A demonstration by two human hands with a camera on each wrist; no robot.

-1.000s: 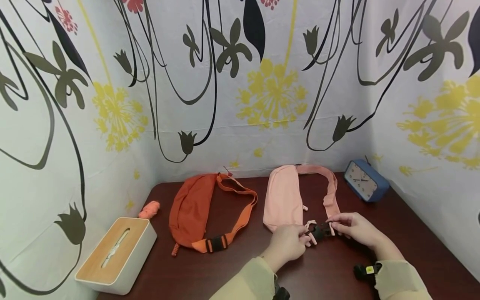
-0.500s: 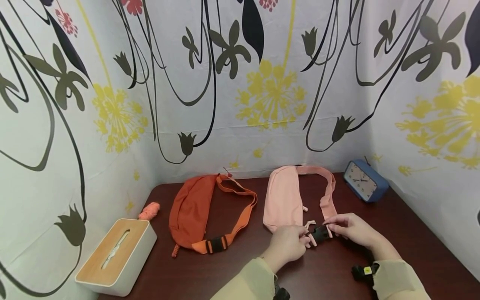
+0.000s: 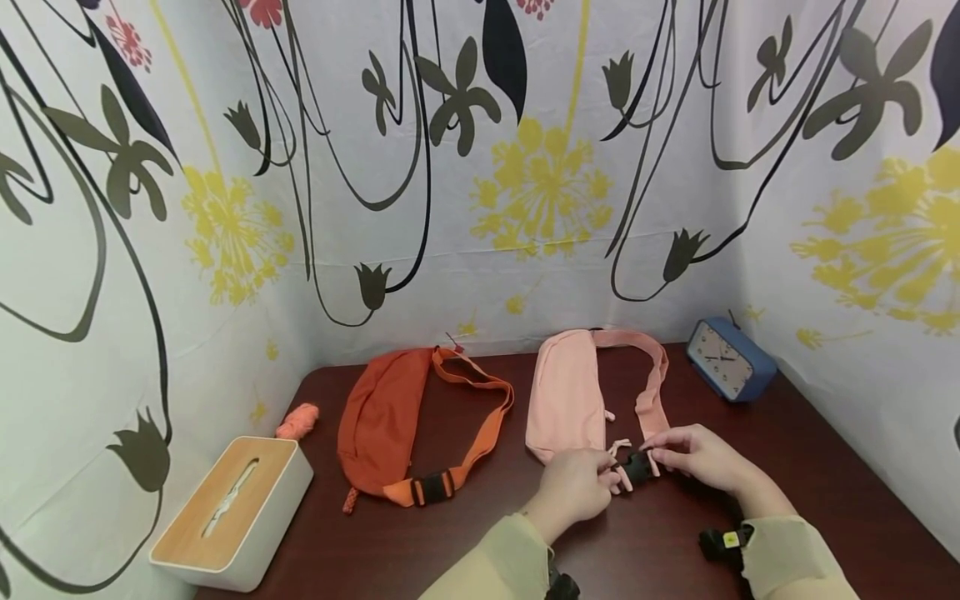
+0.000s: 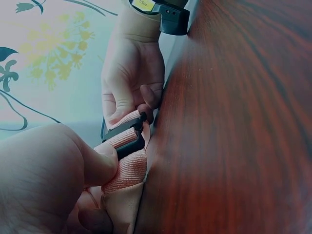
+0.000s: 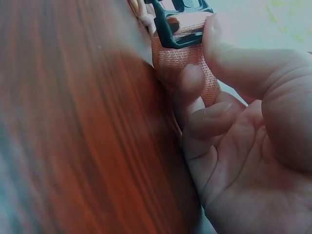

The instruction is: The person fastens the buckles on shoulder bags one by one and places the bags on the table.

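Note:
A pink waist bag (image 3: pixel 566 396) lies on the dark red-brown table, its strap (image 3: pixel 651 400) looping round to a black side-release buckle (image 3: pixel 638 468) at the front. My left hand (image 3: pixel 576 492) pinches the buckle's left end, where it meets the bag; in the left wrist view the thumb presses beside the black buckle (image 4: pixel 130 147). At the other end, my right hand (image 3: pixel 697 457) pinches the strap side of the buckle between thumb and fingers. The right wrist view shows the thumb at the buckle frame (image 5: pixel 168 36), with pink webbing threaded through it.
Left of the pink bag lies an orange waist bag (image 3: pixel 382 421) with its black buckle (image 3: pixel 433 488) fastened. A tissue box (image 3: pixel 225 508) with a wooden lid stands far left, an orange yarn bundle (image 3: pixel 297 421) behind it. A blue clock (image 3: pixel 731 360) sits back right.
My right hand has moved slightly left, bringing its half of the buckle in against the other, so the two black parts now sit close together. My left hand has stayed in place.

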